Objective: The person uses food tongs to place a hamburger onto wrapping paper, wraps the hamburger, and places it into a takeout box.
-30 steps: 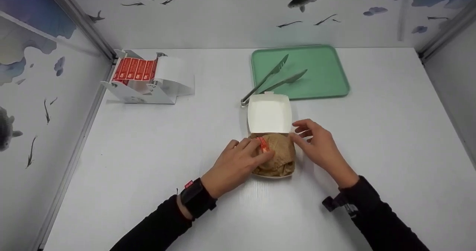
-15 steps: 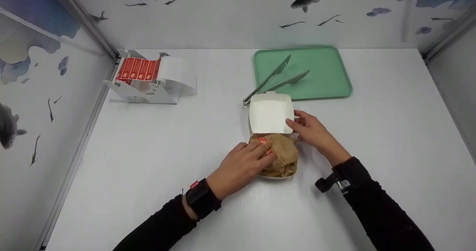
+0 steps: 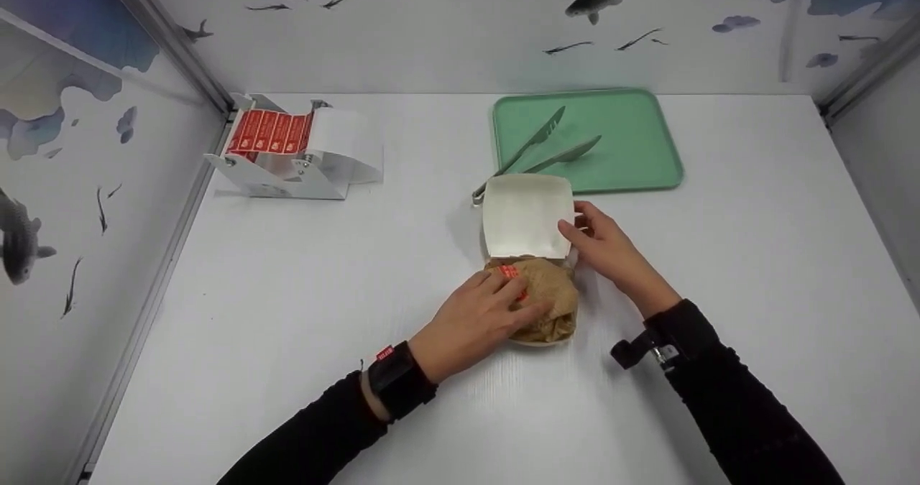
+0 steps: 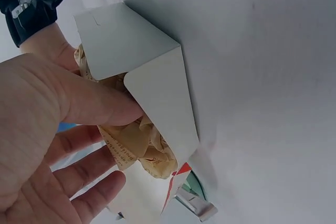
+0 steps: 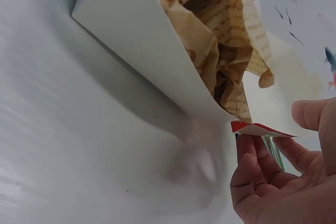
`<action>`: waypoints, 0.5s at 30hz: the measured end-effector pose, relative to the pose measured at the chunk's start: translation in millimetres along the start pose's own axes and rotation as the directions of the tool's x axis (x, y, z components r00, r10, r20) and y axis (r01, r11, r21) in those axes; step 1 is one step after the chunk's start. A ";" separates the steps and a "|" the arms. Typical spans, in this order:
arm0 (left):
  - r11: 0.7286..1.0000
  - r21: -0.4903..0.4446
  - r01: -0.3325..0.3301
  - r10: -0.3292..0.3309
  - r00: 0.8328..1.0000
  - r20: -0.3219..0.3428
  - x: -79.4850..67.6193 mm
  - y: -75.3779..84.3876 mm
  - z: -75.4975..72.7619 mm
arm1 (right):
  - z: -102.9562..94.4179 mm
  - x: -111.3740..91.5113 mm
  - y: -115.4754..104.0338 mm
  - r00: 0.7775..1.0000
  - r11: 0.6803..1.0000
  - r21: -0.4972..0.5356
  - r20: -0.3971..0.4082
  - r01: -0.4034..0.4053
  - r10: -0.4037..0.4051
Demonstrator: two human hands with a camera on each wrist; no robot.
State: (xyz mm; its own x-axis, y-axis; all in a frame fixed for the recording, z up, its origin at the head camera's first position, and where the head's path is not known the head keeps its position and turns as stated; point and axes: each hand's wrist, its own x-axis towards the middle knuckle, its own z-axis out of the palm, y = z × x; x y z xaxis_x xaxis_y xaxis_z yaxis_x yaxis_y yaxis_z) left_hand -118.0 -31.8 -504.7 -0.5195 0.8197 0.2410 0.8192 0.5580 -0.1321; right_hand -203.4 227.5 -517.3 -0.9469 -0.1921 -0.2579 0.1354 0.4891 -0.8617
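Note:
A white clamshell burger box (image 4: 163, 98) stands on the table with its lid (image 3: 528, 215) raised. In its base sits a round bundle in brown printed paper (image 3: 550, 291), bearing a red-and-white sticker (image 3: 509, 271) and looking like a wrapped burger. My left hand (image 3: 474, 320) rests on the bundle from the left. Its fingers lie loosely spread on the paper, and the thumb reaches inside the front wall in the left wrist view. With thumb and fingers, my right hand (image 3: 611, 251) pinches the lid's right edge; the right wrist view shows the thumb inside and fingers outside.
Behind the box lies a green tray (image 3: 632, 147), with metal tongs (image 3: 535, 136) resting partly on it and partly behind the lid. A sticker dispenser (image 3: 295, 176) with red labels (image 3: 269, 131) stands at the back left. Panels (image 3: 431, 39) enclose the white table (image 3: 323, 269).
My right hand has moved from beside the box onto the lid's edge and grips it. The lid has tilted up slightly. My left hand stays on the wrapped bundle, fingers shifted a little right.

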 end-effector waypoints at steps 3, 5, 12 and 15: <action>1.000 0.008 -0.005 0.005 1.000 0.002 0.9 0.7 0.5 | -2.8 -2.9 -2.0 0.999 0.999 0.011 -0.015 0.043 -0.043; 1.000 0.009 -0.004 0.004 1.000 0.003 0.7 1.3 0.6 | -4.3 -5.8 -3.4 0.998 0.997 0.017 -0.011 0.069 -0.069; 1.000 0.023 0.004 -0.004 1.000 -0.010 -0.8 2.6 0.5 | -5.2 -22.2 -5.0 0.988 0.988 0.034 0.017 0.151 -0.152; 0.999 0.033 0.008 -0.008 1.000 -0.012 -1.3 3.4 0.8 | -2.3 -31.1 -6.0 0.980 0.980 0.018 0.019 0.198 -0.198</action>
State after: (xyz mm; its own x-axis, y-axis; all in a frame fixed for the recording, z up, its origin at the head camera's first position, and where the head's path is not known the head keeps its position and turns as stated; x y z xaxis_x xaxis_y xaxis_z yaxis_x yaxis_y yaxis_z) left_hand -114.7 -30.8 -506.2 -0.5228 0.8138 0.2538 0.8064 0.5687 -0.1622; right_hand -175.4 232.5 -503.1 -0.9493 -0.3012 -0.0902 -0.0494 0.4263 -0.9032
